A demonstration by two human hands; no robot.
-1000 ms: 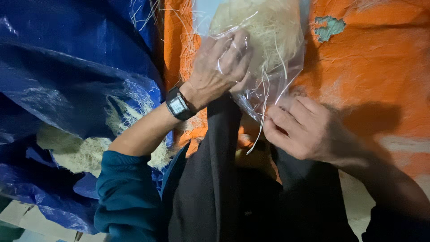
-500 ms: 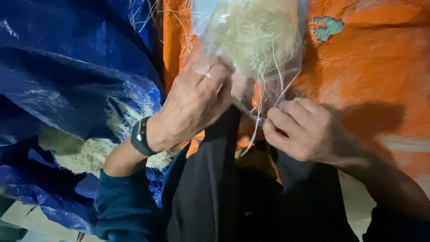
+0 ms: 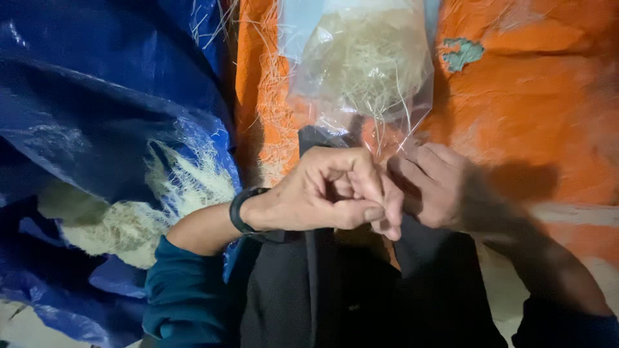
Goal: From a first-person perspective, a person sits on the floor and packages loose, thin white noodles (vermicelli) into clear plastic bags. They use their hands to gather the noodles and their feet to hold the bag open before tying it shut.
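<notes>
A clear plastic bag (image 3: 361, 71) stuffed with pale straw-like fibre lies at the top centre, its open mouth pointing toward me. My left hand (image 3: 329, 193), with a black watch on the wrist, is curled below the bag, thumb and fingers pinched together on thin fibre strands (image 3: 387, 135) that trail from the bag's mouth. My right hand (image 3: 438, 187) touches the left hand's fingertips and pinches the same strands and the bag's lower edge. Both hands rest above my dark-trousered lap.
A blue tarpaulin (image 3: 97, 116) fills the left side, with a heap of loose pale fibre (image 3: 142, 212) in its folds. An orange sheet (image 3: 529, 109) scattered with fibre covers the right and centre behind the bag. A greenish patch (image 3: 465, 53) marks the orange sheet.
My left hand has dropped from the bag's side down to its mouth and closed against my right hand. The bag now lies uncovered above both hands.
</notes>
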